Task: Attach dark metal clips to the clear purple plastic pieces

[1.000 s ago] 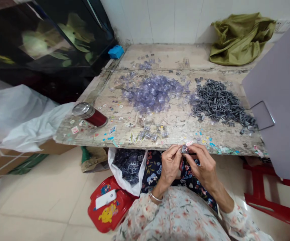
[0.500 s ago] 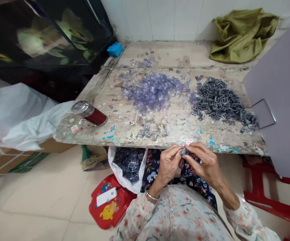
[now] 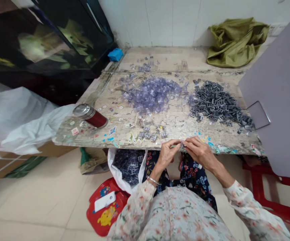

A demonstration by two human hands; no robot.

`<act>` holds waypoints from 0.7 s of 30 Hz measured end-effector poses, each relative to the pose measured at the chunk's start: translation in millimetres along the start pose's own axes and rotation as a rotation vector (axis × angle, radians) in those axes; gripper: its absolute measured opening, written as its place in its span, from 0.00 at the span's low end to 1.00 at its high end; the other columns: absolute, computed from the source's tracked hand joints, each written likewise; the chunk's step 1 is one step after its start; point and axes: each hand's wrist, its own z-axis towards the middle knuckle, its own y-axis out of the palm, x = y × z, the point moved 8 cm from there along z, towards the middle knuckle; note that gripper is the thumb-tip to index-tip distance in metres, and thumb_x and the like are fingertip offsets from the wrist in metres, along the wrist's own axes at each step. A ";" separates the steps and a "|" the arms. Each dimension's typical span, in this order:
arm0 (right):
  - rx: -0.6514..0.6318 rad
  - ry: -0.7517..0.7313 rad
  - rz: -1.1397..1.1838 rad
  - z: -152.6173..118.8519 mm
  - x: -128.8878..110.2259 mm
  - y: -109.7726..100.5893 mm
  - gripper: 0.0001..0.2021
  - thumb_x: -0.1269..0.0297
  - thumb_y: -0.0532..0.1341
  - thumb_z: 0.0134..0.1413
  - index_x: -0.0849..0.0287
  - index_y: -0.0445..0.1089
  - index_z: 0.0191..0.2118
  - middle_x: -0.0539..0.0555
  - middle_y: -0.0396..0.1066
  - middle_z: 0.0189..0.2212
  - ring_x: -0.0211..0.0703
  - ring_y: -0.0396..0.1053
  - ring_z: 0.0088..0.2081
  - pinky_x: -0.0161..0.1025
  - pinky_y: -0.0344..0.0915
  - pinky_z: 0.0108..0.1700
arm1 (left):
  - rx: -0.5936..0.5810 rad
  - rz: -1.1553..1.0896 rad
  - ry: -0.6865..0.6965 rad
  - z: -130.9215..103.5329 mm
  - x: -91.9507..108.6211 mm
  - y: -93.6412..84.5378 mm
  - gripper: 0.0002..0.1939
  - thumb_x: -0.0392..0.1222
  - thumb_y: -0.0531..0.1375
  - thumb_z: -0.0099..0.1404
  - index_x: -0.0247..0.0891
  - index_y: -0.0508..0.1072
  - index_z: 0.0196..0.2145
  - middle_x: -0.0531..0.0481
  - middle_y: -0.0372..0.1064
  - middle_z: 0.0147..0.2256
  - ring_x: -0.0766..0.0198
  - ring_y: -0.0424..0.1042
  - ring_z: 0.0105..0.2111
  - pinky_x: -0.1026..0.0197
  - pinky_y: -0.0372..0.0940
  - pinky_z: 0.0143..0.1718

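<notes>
As your hands meet at the front edge of the worn table, you have one small gray part between them. Your left hand grips it with thumb and forefinger pinched together, and your right hand has its fingers closed on the other side, hiding much of it; its details are too small to tell. To the left of your hands, a few loose pieces lie near the same edge. Beyond them spreads a heap of clear plastic, with a pile of dark gray clips to its right. A red flask is at the table's left end. Below the edge, beside your legs, a white bag holds more dark pieces, near a red stool.
</notes>
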 end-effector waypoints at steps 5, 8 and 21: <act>0.059 0.007 -0.005 -8.4 40.5 26.8 0.14 0.69 0.55 0.64 0.55 0.71 0.52 0.60 0.72 0.46 0.49 0.68 0.48 0.47 0.71 0.46 | 0.110 0.332 0.210 18.2 -16.9 7.8 0.09 0.36 0.57 0.65 0.36 0.78 0.32 0.46 0.74 0.31 0.59 0.71 0.36 0.57 0.66 0.42; 0.193 0.108 0.078 -20.6 51.3 35.5 0.12 0.70 0.55 0.64 0.55 0.72 0.49 0.59 0.72 0.43 0.47 0.68 0.46 0.47 0.70 0.46 | 0.207 0.490 0.301 5.1 -21.8 13.4 0.09 0.34 0.55 0.67 0.36 0.76 0.35 0.44 0.73 0.34 0.58 0.69 0.39 0.55 0.65 0.44; 0.247 0.244 0.013 -32.3 47.2 53.9 0.09 0.71 0.54 0.64 0.59 0.71 0.43 0.58 0.70 0.36 0.46 0.64 0.39 0.44 0.66 0.42 | 0.150 0.637 0.400 -3.2 -21.6 24.7 0.12 0.32 0.50 0.71 0.35 0.74 0.41 0.43 0.71 0.37 0.58 0.68 0.40 0.54 0.67 0.43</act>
